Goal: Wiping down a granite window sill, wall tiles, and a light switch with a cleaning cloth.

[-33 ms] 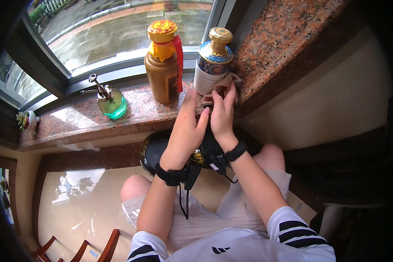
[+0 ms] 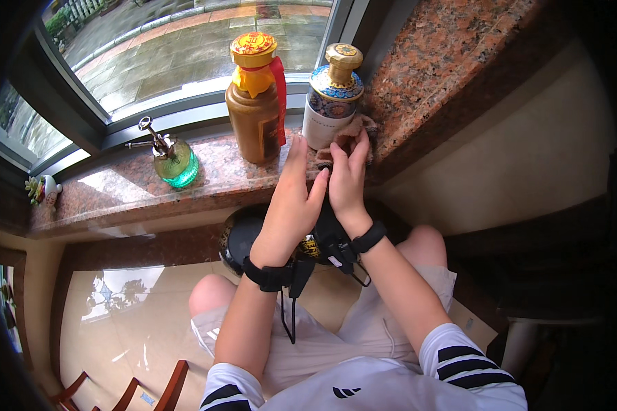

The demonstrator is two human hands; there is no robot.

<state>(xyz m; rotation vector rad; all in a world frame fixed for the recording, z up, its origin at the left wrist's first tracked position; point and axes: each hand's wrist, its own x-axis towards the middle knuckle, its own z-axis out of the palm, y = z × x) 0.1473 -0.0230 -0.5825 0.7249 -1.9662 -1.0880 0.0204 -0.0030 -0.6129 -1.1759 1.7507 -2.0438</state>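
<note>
A white and blue ceramic bottle [image 2: 330, 96] with a gold stopper stands on the granite window sill [image 2: 137, 195], beside a brown bottle [image 2: 256, 113] with a gold cap and red ribbon. A pinkish-brown cloth [image 2: 363, 127] lies bunched at the white bottle's base. My right hand [image 2: 346, 181] grips this cloth with its fingertips, right against the bottle's foot. My left hand [image 2: 295, 198] lies alongside, fingers straight and apart, its tips on the sill between the two bottles. Both wrists wear black straps.
A green glass spray bottle [image 2: 175, 163] stands further left on the sill, and a small white ornament [image 2: 41, 186] sits at its far left end. A round black object [image 2: 240, 236] sits under the sill by my knees. A wooden chair [image 2: 123, 390] is at lower left.
</note>
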